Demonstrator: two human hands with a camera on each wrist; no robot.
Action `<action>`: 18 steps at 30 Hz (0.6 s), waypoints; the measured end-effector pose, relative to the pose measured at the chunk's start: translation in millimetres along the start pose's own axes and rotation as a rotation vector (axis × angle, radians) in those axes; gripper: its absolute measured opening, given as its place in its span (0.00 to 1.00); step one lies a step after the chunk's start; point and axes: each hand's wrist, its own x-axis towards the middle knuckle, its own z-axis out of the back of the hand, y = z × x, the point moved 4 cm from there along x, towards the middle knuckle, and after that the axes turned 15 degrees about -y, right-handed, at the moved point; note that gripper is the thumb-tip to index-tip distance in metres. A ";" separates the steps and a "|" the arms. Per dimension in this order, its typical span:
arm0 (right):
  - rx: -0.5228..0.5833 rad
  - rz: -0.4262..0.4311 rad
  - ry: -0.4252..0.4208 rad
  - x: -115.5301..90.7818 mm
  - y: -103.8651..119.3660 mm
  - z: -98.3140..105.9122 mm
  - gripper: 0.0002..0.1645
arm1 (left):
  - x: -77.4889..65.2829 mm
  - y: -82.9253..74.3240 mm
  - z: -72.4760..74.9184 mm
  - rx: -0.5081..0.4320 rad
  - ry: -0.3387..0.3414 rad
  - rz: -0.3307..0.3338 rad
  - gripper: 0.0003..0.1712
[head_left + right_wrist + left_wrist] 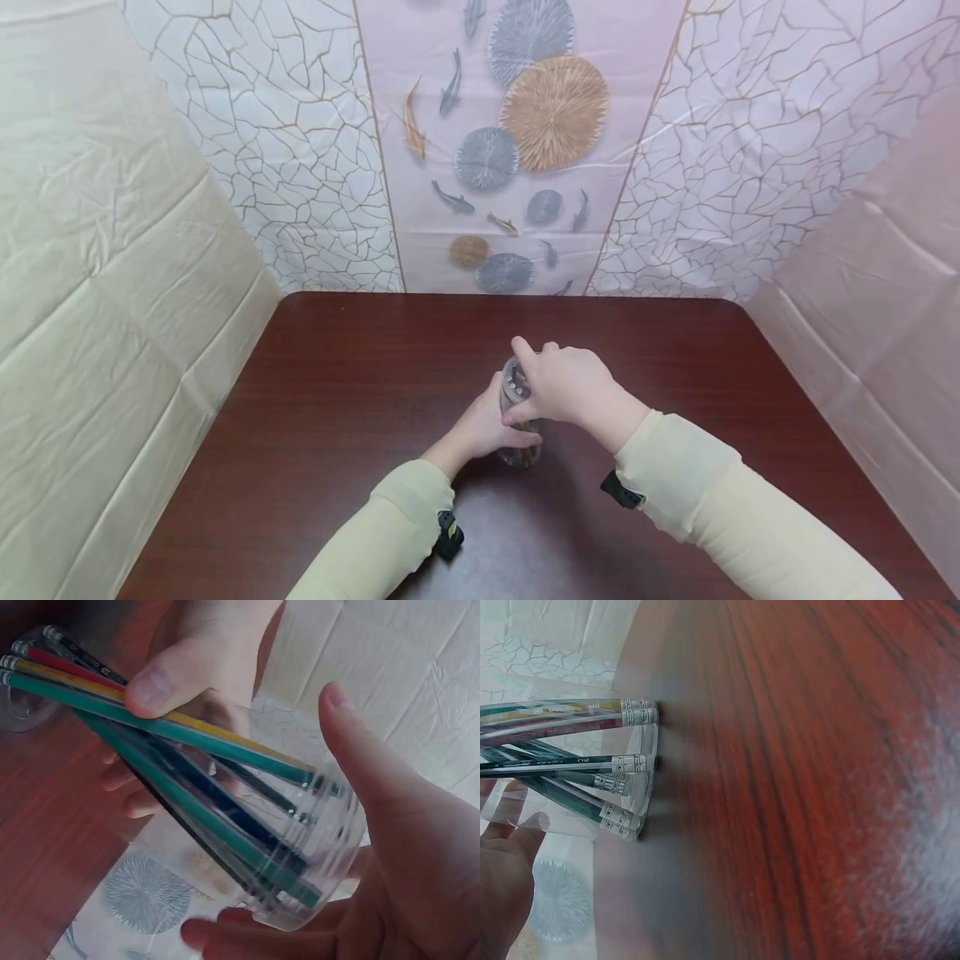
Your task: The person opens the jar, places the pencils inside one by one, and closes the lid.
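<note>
A clear jar with several pencils inside stands on the table between the hands. Its ridged top tilts away from the left hand in the right wrist view. My left hand grips the jar's body, with the thumb across the near side and fingers behind. Around the top curves my right hand, its thumb and fingers on opposite sides of the rim. The pencils are green, yellow, red and dark, with their metal-banded ends at the jar's bottom. The right palm partly hides the top.
The dark red-brown wooden table extends around the jar. A patterned cloth backdrop rises behind it, with pale cloth walls on both sides. Black straps sit at both wrists.
</note>
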 end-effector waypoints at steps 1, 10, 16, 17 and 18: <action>-0.003 -0.002 -0.004 -0.9 -0.7 1.4 0.62 | 0.1 0.1 0.1 -0.005 -0.001 0.001 0.59; 0.093 0.270 -0.029 3.5 -11.8 20.1 0.56 | 0.4 -1.5 1.4 -0.034 0.010 -0.019 0.56; 0.254 0.336 0.154 11.5 -11.2 20.1 0.46 | -0.1 -3.1 4.0 -0.049 0.061 0.007 0.64; 0.270 0.327 0.171 13.3 -10.6 18.9 0.44 | 0.1 -2.8 4.5 -0.053 0.064 0.010 0.64; 0.281 0.312 0.184 14.9 -10.1 17.6 0.43 | 0.5 -2.5 5.2 -0.050 0.063 0.009 0.63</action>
